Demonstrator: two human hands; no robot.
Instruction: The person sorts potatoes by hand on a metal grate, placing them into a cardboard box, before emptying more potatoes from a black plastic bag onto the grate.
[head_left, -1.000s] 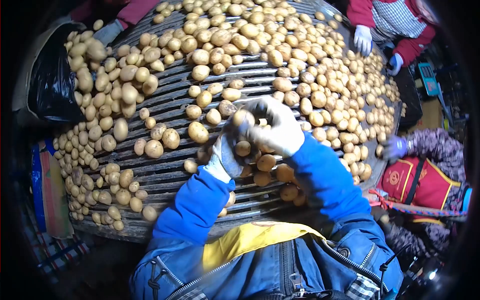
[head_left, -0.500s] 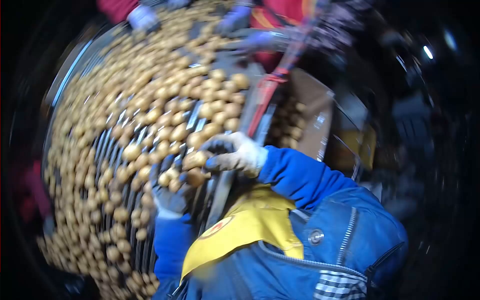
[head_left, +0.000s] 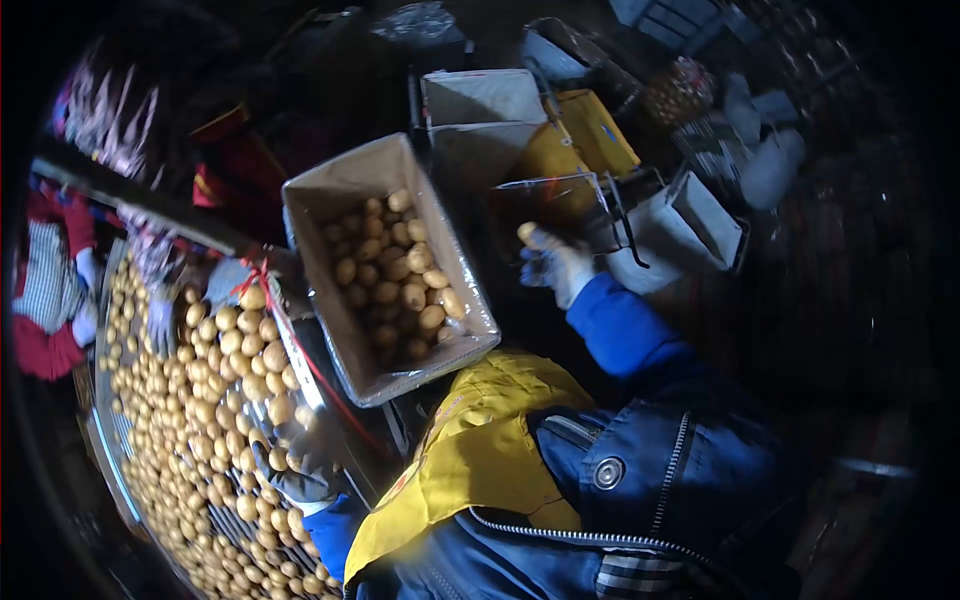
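Note:
My right hand (head_left: pixel 557 265), in a white and blue work glove, reaches out to the right of the lined box (head_left: pixel 350 385). Its fingers are closed on a potato (head_left: pixel 527 232) that shows at the fingertips. My left hand (head_left: pixel 303 475), gloved too, is low at the near edge of the sorting belt, its fingers curled about a potato (head_left: pixel 277 459). Many loose potatoes (head_left: pixel 200 440) cover the belt around it. Inside the plastic-lined cardboard box, more potatoes (head_left: pixel 395 265) lie on the bottom.
A white crate (head_left: pixel 485 95), a yellow crate (head_left: pixel 600 130) and another white bin (head_left: pixel 690 225) stand beyond the box. A metal rail (head_left: pixel 150 200) with a red cord (head_left: pixel 262 280) crosses by the belt. At the left, a co-worker's gloved hand (head_left: pixel 160 320) is over the potatoes.
My view has swung right, bringing the lined box and crates into sight. My right hand has left the belt and moved right with a potato. My left hand stays at the belt.

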